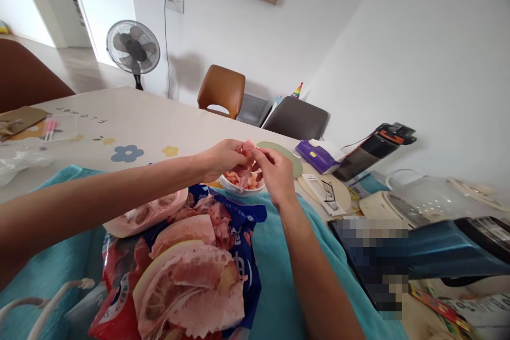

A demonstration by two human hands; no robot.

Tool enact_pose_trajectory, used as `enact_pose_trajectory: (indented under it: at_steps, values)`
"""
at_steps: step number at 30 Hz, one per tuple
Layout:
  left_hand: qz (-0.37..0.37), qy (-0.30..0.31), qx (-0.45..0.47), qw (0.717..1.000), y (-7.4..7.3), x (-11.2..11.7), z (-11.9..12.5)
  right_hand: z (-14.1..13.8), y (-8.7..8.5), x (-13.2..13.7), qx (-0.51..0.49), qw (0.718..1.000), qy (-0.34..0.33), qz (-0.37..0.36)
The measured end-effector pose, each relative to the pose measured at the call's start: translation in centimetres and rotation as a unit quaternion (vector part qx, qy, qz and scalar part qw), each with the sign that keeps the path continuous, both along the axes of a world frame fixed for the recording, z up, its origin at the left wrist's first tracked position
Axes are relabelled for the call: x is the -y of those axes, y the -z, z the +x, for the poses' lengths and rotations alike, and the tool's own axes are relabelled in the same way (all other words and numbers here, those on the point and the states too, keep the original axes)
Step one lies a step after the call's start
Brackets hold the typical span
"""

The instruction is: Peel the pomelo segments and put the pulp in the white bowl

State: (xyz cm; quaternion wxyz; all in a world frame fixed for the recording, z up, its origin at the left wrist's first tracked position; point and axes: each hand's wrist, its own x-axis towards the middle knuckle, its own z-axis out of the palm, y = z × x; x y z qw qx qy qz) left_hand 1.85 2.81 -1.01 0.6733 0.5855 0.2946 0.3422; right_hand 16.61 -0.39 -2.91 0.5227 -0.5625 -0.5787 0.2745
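Observation:
Both hands meet over a white bowl [241, 192] that holds pieces of peeled pink pomelo flesh [253, 180]. My left hand [229, 158] and my right hand [275, 170] pinch a pink pomelo piece [248, 145] between them, with a strip of it hanging toward the bowl. Nearer to me, thick pomelo peel [195, 281] with pale pink pith lies on a blue and red plastic bag [253, 281]. More peel and torn membrane scraps [217, 218] are heaped behind it. My left forearm covers part of the peel.
A teal towel [279, 255] lies under the bag. To the right are a purple tissue pack [316, 155], glasses [330, 191], a dark bottle [370, 149], a blue flask [442, 249] and a partly pixelated phone or tablet [354, 260]. A white cable [51, 303] runs at lower left.

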Motion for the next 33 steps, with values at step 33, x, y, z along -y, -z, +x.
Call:
enact_pose_trajectory:
  at_steps: [33]
  values:
    - [0.099,-0.080,-0.154,0.980,-2.2,-3.4,0.6,-0.1,-0.3,-0.8,-0.396,0.918,0.001,0.005]
